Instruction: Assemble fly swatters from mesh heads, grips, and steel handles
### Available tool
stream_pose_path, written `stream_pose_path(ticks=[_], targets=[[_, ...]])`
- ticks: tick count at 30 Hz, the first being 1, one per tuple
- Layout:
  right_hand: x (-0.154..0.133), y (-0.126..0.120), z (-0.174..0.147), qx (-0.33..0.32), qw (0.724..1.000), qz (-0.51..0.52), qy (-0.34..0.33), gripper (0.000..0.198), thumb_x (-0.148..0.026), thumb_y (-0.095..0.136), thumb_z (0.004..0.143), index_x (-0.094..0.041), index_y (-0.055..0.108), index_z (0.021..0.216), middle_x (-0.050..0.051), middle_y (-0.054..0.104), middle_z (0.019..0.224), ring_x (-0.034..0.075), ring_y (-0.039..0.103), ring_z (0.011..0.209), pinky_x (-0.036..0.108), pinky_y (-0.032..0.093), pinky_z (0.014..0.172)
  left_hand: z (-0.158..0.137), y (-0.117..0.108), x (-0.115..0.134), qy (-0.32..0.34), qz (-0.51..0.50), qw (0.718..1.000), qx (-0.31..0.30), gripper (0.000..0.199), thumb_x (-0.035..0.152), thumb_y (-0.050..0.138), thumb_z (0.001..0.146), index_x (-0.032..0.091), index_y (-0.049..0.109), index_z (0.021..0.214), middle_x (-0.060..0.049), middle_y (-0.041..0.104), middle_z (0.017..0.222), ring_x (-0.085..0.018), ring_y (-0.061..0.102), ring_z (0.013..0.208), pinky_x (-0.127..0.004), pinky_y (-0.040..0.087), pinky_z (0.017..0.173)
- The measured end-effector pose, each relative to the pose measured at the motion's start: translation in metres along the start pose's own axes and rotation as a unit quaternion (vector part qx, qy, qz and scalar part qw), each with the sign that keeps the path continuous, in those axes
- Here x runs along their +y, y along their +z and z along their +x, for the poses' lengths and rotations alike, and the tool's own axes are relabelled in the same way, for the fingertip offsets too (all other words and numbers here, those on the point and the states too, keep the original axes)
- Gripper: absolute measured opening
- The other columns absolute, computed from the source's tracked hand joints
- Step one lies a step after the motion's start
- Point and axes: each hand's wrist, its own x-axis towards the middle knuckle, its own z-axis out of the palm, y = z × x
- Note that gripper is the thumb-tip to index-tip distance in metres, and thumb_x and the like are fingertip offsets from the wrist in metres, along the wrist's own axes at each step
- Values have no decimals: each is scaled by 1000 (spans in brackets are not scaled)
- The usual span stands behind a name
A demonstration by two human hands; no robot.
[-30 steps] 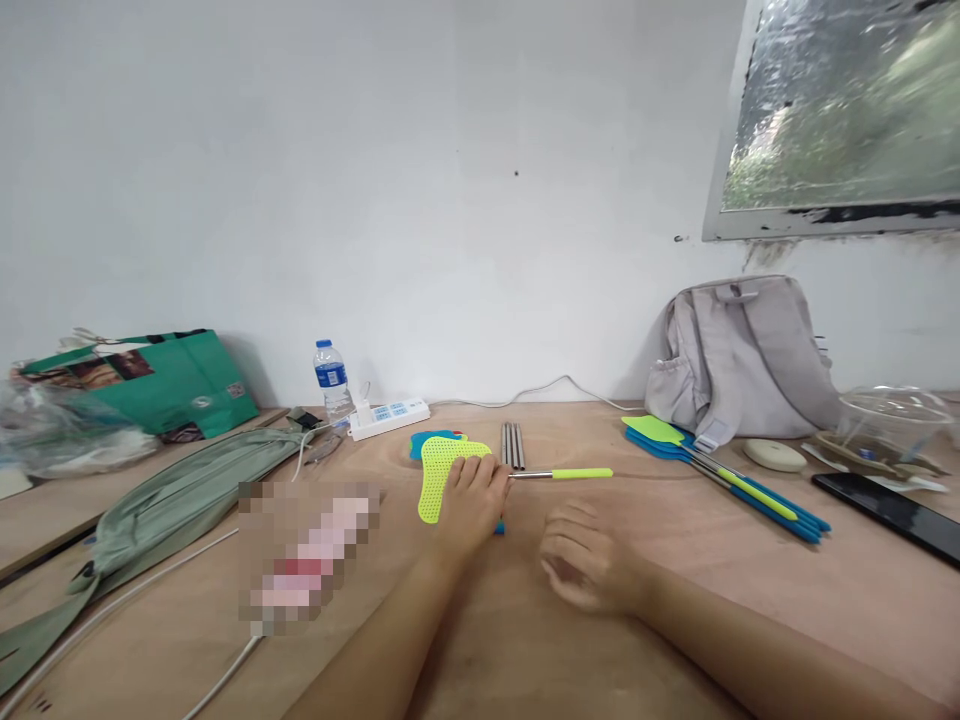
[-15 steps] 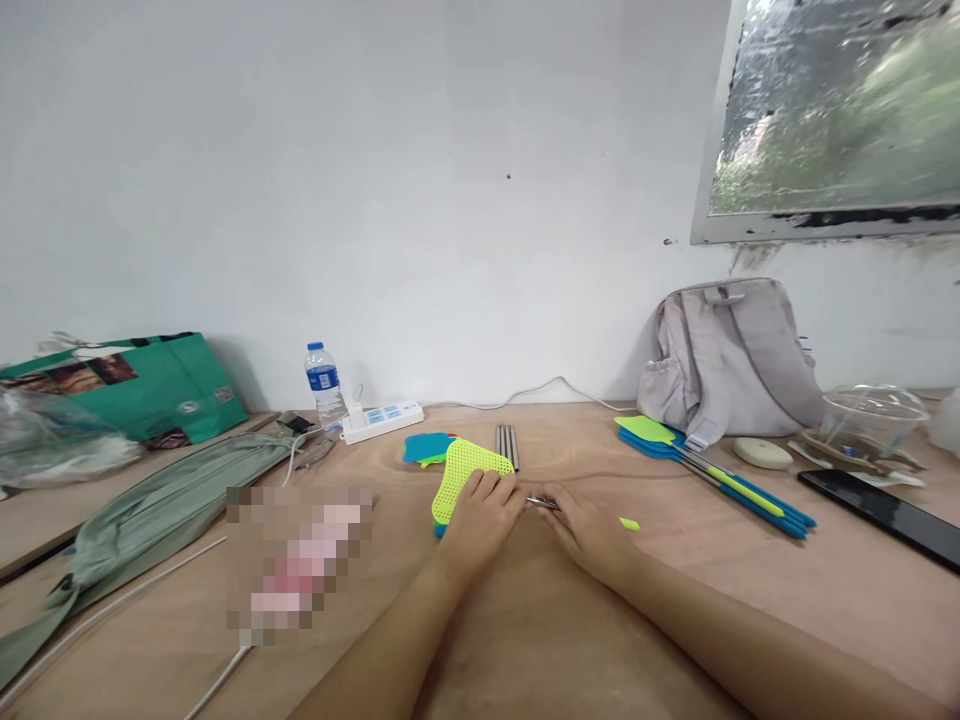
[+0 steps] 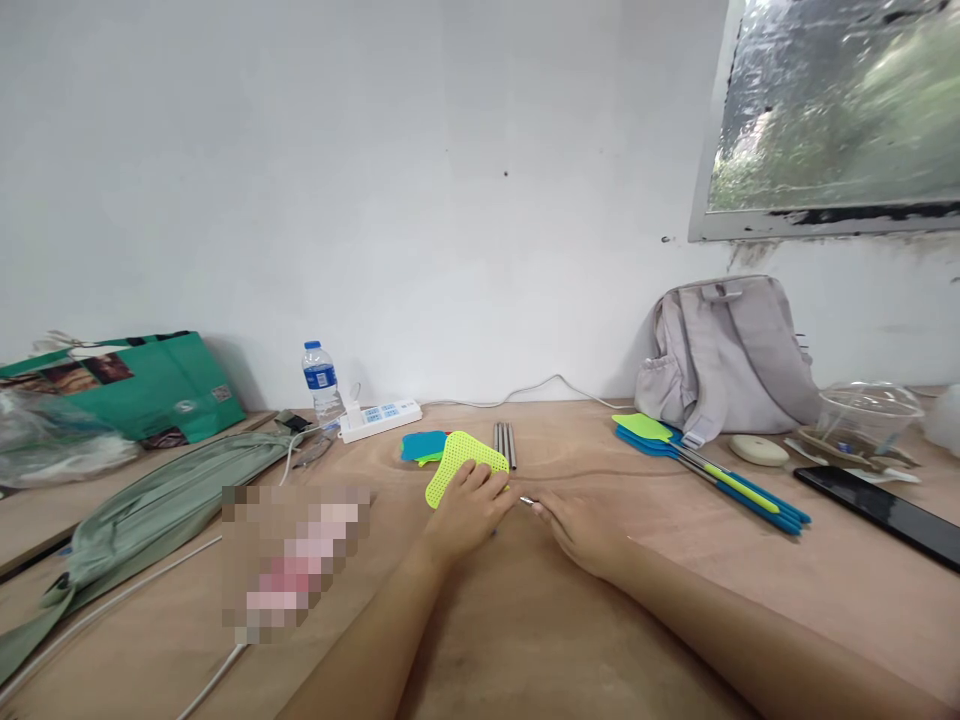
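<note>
In the head view, the left hand (image 3: 474, 505) had its fingers bent over the near right end of a yellow pad (image 3: 461, 460) full of little holes. The pad was in the middle of the bench (image 3: 510, 640). The right hand (image 3: 585, 525) was just to the right, with its fingers curled around a thin metal rod (image 3: 527, 500). Only the tip of the rod showed, and it pointed at the left hand. The two hands were near each other but did not touch.

A blue pad (image 3: 424, 446) lay to the far left of the yellow pad, with a bit of green under it. Some silver tubes (image 3: 505, 445) lay side by side just past the yellow pad, on its far right.

Well to the right was a pile of swatters (image 3: 750, 493), blue and yellow. A gray backpack (image 3: 735, 360) sat on the far side of them, by the wall. A black phone (image 3: 877, 512) lay on their right. At the far left stood a water bottle (image 3: 320, 378), next to a white power strip (image 3: 381, 419).
</note>
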Motion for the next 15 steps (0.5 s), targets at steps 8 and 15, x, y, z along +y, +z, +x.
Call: stream_pose_path(ticks=[8,15], targets=[[0,-10,3,-35,993,112,12,37,-39,20,90,-21,50,77,0,57,69,13,52,65,27,41,60,-7,-2,-16,30,26,999,9,16,16,47,80,25,55,90,0,54,80,-16,43,77,-32,29,80],[15,-13,0,-68,993,97,23,37,-41,19,89,-21,46,73,0,54,69,13,50,64,28,40,60,-21,9,-40,-14,65,998,18,13,18,48,80,26,56,86,-1,52,73,-17,42,73,-32,30,73]])
